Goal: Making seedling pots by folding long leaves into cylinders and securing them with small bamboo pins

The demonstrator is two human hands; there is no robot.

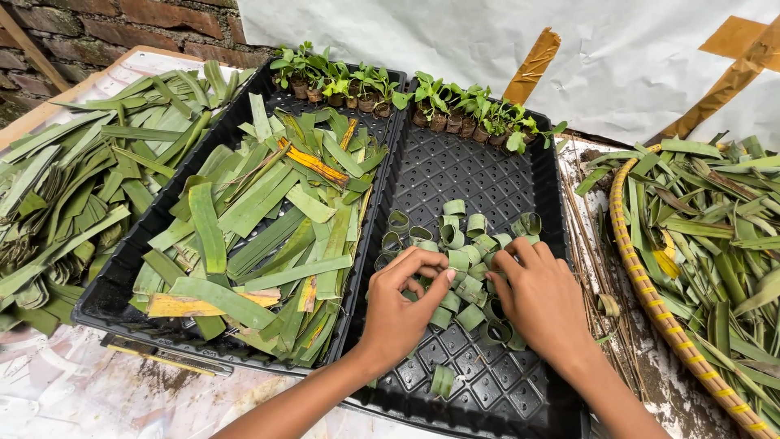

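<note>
Left hand (404,305) palm down, fingers curled pinching a leaf ring (460,261), right hand (540,297) flat, loosely spread on the ring pile (467,260), rings mid right tray (479,179), openings mostly upward, cut leaves (260,228) in left tray (122,276)

A small plant nursery or seedling workbench, set up outdoors or in a shed, is suggested. Two black plastic seedling trays (455,175) are laid side by side on a worn, stained table (97,390). Young seedlings (406,97) in tiny leaf pots are lined along the trays' far edge. Cut green leaf strips (268,219) are heaped about, and rolled leaf rings (463,252) are gathered in one tray. A rough brick wall (122,24), a white sheet (455,41) and a woven basket (650,301) are seen around.
</note>
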